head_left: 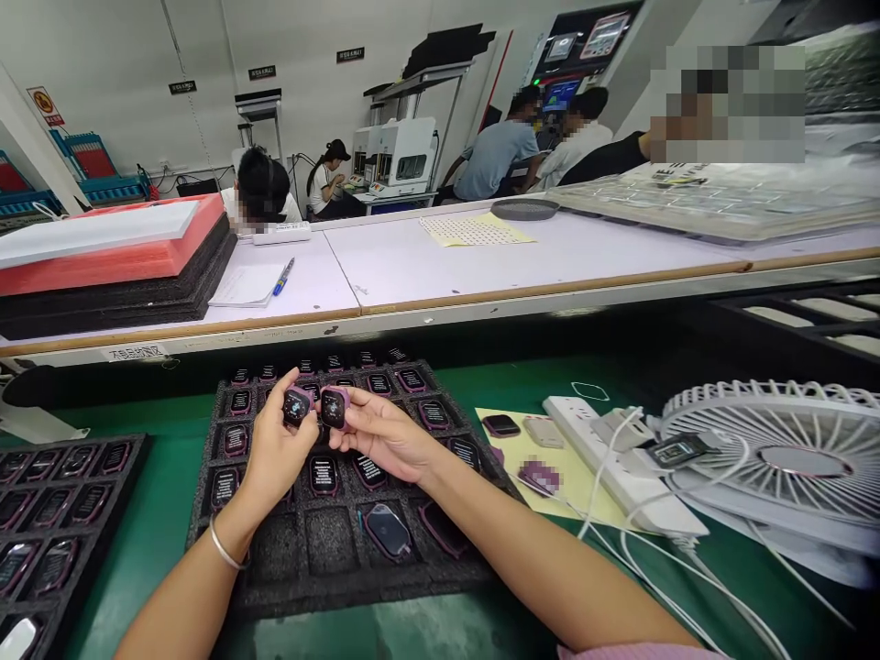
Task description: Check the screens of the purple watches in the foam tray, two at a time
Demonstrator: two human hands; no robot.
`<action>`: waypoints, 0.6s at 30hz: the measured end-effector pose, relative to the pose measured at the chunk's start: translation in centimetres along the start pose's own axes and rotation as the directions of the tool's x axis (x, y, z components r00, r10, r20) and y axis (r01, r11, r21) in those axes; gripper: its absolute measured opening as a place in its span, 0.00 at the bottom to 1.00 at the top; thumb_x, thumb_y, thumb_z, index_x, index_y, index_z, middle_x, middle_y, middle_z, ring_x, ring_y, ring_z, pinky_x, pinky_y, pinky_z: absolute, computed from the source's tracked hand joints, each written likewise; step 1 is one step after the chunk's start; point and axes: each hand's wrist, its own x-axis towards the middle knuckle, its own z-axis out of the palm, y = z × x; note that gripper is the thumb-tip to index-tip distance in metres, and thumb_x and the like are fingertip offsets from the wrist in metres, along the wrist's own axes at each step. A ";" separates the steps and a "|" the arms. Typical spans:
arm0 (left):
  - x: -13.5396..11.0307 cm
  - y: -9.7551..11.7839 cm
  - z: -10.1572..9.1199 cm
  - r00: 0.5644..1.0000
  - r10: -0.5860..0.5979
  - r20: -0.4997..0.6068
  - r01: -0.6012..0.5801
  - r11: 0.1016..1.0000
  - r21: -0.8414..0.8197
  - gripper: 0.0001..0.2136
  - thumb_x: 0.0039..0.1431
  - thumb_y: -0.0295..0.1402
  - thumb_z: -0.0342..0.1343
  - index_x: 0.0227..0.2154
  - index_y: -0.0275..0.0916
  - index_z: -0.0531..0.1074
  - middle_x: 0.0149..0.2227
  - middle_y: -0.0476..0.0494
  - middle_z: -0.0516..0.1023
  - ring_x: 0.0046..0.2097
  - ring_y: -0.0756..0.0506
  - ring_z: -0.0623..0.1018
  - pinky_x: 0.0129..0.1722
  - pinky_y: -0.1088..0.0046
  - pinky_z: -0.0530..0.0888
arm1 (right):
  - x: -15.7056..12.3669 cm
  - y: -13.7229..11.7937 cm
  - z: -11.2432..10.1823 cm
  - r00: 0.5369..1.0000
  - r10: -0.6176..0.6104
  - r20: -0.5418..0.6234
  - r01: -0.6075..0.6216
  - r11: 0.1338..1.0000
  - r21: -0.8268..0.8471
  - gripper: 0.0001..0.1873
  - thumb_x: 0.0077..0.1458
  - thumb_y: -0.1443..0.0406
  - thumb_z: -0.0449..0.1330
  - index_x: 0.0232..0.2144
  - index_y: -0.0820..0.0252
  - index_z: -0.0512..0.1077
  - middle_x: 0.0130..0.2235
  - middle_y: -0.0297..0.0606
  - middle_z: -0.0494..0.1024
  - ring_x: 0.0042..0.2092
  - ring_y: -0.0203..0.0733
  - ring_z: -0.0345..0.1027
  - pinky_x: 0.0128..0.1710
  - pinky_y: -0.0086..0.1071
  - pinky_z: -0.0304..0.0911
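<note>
My left hand [271,458] is closed on one purple-cased smartwatch [297,408], and my right hand [391,438] pinches a second purple smartwatch [334,408] just beside it. Both faces are lit and turned up, held above the black foam tray [330,588] on the green counter [165,559]. Most watches I can see in that tray, such as the text-screen watch [323,475], show lit lines too small to read; I'd judge that part well along. In the front row, two pockets show bare foam, while a dark-screened watch [387,532] sits tilted, unlit, so that row looks unfinished to me. More watches fill the left foam tray [65,608]; how far those are, I cannot tell.
</note>
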 end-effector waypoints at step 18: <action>-0.2 0.7 0.2 1.000 -0.007 0.020 0.008 0.997 -0.078 0.21 0.53 0.33 0.57 0.51 0.38 0.70 0.39 0.46 0.76 0.39 0.47 0.76 0.41 0.71 0.72 | -0.6 0.0 0.1 0.999 -0.008 0.047 0.009 1.000 -0.007 0.25 0.49 0.62 0.73 0.49 0.58 0.74 0.41 0.36 0.80 0.33 0.36 0.77 0.36 0.30 0.68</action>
